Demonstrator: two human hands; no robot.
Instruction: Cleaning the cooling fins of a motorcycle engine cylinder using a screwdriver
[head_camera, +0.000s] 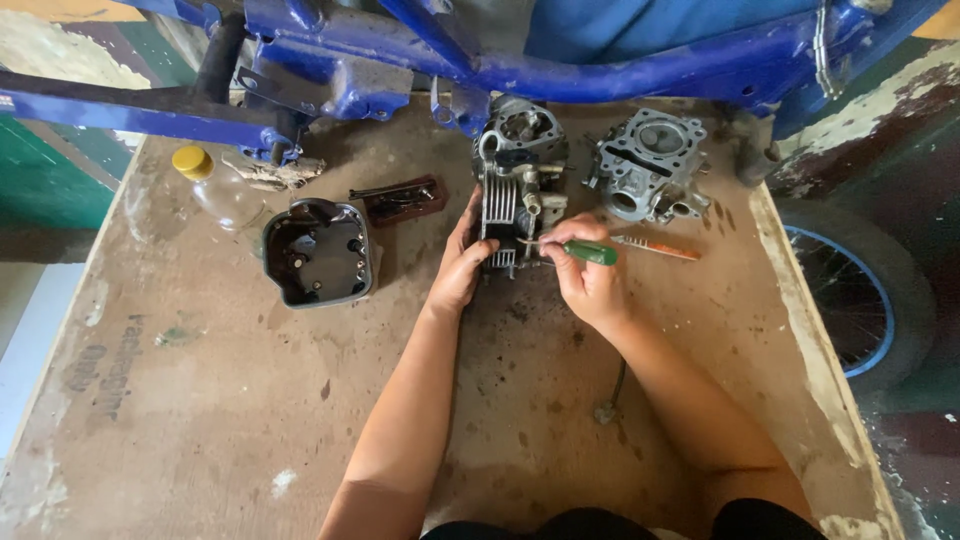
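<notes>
A: Item one, please.

B: Finned engine cylinder head, grey metal, stood on the worn brown worktable, near its far edge and just below the blue frame. It is steadied by the left hand, whose fingers are wrapped against its left side and lower corner.

A: And the right hand?

B: Right hand, closed around a green-handled screwdriver. The handle is pinched between thumb and fingers; the thin shaft is pointed left and its tip is set against the lower front of the cylinder head.

A: Items adjoining on the right?

B: A second engine casting, grey, with a round bore seen on top, set just beside the first and apart from both hands. An orange-handled tool is laid flat on the table, just beyond the right hand's knuckles.

A: On the left?

B: A dark, rounded-rectangular cover, laid open side up, near the left hand but not touched. Behind it, a small dark reddish tray with slim tools inside. Further left, a clear bottle with a yellow cap, lying on its side.

A: Anything off the table?

B: A spoked wheel with a blue rim, seen past the table's right edge.
</notes>
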